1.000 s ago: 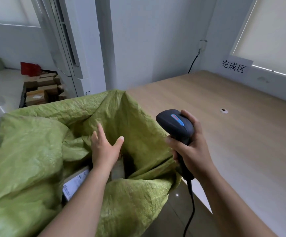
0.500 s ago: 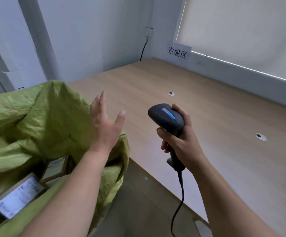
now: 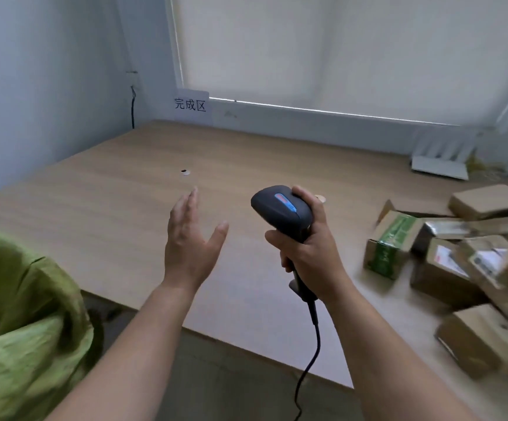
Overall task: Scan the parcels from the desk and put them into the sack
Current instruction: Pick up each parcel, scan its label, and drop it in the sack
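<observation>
My right hand point(image 3: 310, 253) grips the handle of a black barcode scanner point(image 3: 281, 209), held upright over the wooden desk point(image 3: 110, 202), its cable hanging down off the desk edge. My left hand point(image 3: 190, 238) hovers above the desk with straight fingers and holds nothing. A pile of several cardboard parcels point(image 3: 459, 262) lies on the desk at the right; one box carries green tape point(image 3: 389, 244). The green woven sack point(image 3: 18, 314) stands at the lower left, off the desk edge; its inside is out of sight.
A white paper sign point(image 3: 190, 105) with black characters leans on the back wall under the window blind. A white router point(image 3: 441, 159) with antennas sits at the desk's back right. A black cable point(image 3: 132, 107) runs down the left corner. Two small round discs lie on the desk.
The view has swung right from the sack to the desk. My left hand came out of the sack and now hovers over the desk. The parcel pile has come into view.
</observation>
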Available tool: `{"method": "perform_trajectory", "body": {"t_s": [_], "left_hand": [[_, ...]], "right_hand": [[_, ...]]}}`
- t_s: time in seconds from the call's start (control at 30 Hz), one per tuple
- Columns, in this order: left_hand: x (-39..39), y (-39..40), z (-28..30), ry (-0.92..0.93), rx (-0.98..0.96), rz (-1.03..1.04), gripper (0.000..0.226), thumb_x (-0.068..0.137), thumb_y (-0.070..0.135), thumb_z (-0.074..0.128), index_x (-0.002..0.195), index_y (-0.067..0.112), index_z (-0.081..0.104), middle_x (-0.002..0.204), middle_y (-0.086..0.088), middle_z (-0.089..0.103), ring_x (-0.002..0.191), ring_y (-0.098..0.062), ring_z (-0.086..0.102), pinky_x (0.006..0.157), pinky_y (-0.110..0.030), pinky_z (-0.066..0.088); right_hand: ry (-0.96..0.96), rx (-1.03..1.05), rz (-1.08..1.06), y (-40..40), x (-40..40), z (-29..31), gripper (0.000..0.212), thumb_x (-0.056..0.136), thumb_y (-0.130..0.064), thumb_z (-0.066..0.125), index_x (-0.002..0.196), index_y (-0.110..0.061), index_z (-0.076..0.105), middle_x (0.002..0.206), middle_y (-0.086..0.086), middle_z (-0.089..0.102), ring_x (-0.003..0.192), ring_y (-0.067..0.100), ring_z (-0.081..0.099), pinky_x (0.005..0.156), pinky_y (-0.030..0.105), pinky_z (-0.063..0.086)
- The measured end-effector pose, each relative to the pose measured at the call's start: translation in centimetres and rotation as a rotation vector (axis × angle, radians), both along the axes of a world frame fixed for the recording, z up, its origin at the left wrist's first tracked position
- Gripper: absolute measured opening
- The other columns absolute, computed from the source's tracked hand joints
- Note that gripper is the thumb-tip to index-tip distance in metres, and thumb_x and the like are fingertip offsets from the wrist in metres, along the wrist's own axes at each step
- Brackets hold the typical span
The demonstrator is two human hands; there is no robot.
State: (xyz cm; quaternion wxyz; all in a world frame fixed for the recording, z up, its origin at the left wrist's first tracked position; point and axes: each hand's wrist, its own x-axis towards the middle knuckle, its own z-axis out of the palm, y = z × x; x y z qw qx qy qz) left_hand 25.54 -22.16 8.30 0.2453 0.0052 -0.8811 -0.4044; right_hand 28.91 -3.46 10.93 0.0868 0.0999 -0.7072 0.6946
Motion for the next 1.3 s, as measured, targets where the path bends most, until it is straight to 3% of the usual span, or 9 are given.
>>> {"method": "perform_trajectory", "body": {"t_s": [0.33,0.5,0.63,0.73,0.83,0.93,1.03,1.17,1.3], "left_hand": [[1.7,21.0,-1.7,-0.012,-0.027,-0.323,0.076,0.088,0.031,0.064,0.151,0.021,0.022,0.154,-0.006,0.026,0.143,-0.019,0.019,0.109,-0.026,0.019],[3.0,29.6,-1.6,0.002,-0.045,-0.514,0.078,0.087,0.029,0.068,0.150,0.016,0.024,0.149,-0.007,0.035,0.139,-0.024,0.028,0.113,-0.041,0.027],[3.6,35.2,-0.9,0.026,-0.082,-0.630,0.079,0.086,0.033,0.067,0.150,0.016,0.024,0.146,-0.008,0.039,0.136,-0.024,0.031,0.112,-0.042,0.030],[3.6,38.7,-0.5,0.047,-0.110,-0.702,0.081,0.085,0.038,0.067,0.151,0.017,0.023,0.147,-0.009,0.037,0.138,-0.023,0.030,0.112,-0.042,0.030],[3.3,42.2,-0.3,0.056,-0.151,-0.747,0.087,0.084,0.048,0.064,0.152,0.021,0.017,0.153,-0.006,0.031,0.142,-0.021,0.024,0.114,-0.041,0.028],[2.8,45.5,-0.3,0.028,-0.191,-0.773,0.099,0.077,0.066,0.060,0.153,0.026,0.009,0.156,-0.007,0.024,0.144,-0.022,0.018,0.114,-0.041,0.026],[2.3,48.4,-0.3,-0.040,-0.238,-0.760,0.111,0.068,0.078,0.055,0.152,0.032,-0.002,0.157,-0.011,0.017,0.145,-0.026,0.014,0.115,-0.047,0.026],[1.5,51.1,-0.9,-0.186,-0.244,-0.697,0.120,0.066,0.075,0.063,0.142,0.043,-0.025,0.155,-0.012,0.007,0.143,-0.034,0.016,0.109,-0.051,0.032],[1.2,51.6,-1.8,-0.179,-0.216,-0.632,0.123,0.073,0.061,0.067,0.134,0.045,-0.039,0.138,-0.014,0.018,0.131,-0.037,0.034,0.094,-0.047,0.044]], "right_hand": [[0.040,-0.029,-0.257,18.9,6.0,-1.3,0.075,0.082,0.006,0.072,0.124,-0.049,0.047,0.119,0.008,0.057,0.058,0.013,0.054,0.046,0.024,0.045],[0.102,0.002,-0.434,26.5,8.9,-1.5,0.074,0.081,0.008,0.073,0.136,-0.029,0.043,0.128,0.012,0.054,0.070,0.007,0.055,0.056,0.014,0.046],[0.142,0.017,-0.560,31.3,11.2,-1.2,0.072,0.082,0.008,0.072,0.134,-0.031,0.042,0.118,0.005,0.058,0.058,0.004,0.055,0.049,0.020,0.048],[0.164,0.014,-0.644,34.3,12.6,-1.3,0.072,0.082,0.008,0.071,0.135,-0.031,0.041,0.108,0.006,0.061,0.062,0.006,0.054,0.056,0.016,0.048],[0.152,0.034,-0.696,36.5,13.8,-1.6,0.074,0.083,0.005,0.072,0.137,-0.033,0.039,0.120,0.021,0.057,0.065,0.007,0.055,0.057,0.015,0.048],[0.163,0.037,-0.766,38.5,14.5,-2.0,0.073,0.083,0.005,0.072,0.135,-0.035,0.040,0.115,0.019,0.057,0.053,0.007,0.056,0.047,0.019,0.048],[0.160,0.035,-0.817,40.2,14.8,-2.5,0.074,0.084,0.003,0.073,0.139,-0.033,0.039,0.116,0.021,0.056,0.056,0.006,0.056,0.051,0.018,0.049],[0.158,0.029,-0.822,42.0,14.3,-2.9,0.074,0.078,-0.008,0.075,0.137,-0.036,0.040,0.119,0.019,0.055,0.067,-0.002,0.060,0.062,0.011,0.049],[0.135,0.038,-0.840,42.6,13.4,-3.6,0.076,0.081,0.002,0.075,0.139,-0.033,0.041,0.116,0.021,0.056,0.068,0.001,0.059,0.064,0.015,0.048]]}}
